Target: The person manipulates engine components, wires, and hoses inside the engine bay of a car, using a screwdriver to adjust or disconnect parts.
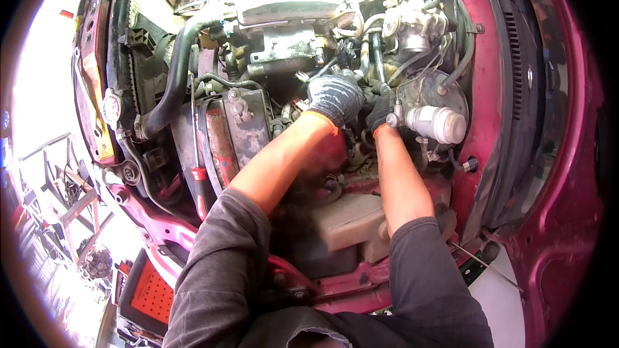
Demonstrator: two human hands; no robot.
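Observation:
Both of my hands wear grey-and-white knit gloves with orange cuffs and are deep in the engine bay of a red car. My left hand is closed at the middle, knuckles up, against hoses and wiring behind the battery. What its fingers grip is hidden beneath the glove. A thin dark rod-like part with a shiny end lies just beyond it. My right hand reaches down beside the brake fluid reservoir. Hoses and shadow cover its fingers, so their pose does not show.
A red-handled screwdriver stands along the battery's left side. The black radiator hose curves at the upper left. Near me sits a dusty beige plastic housing. An orange-and-black tool case is at the lower left.

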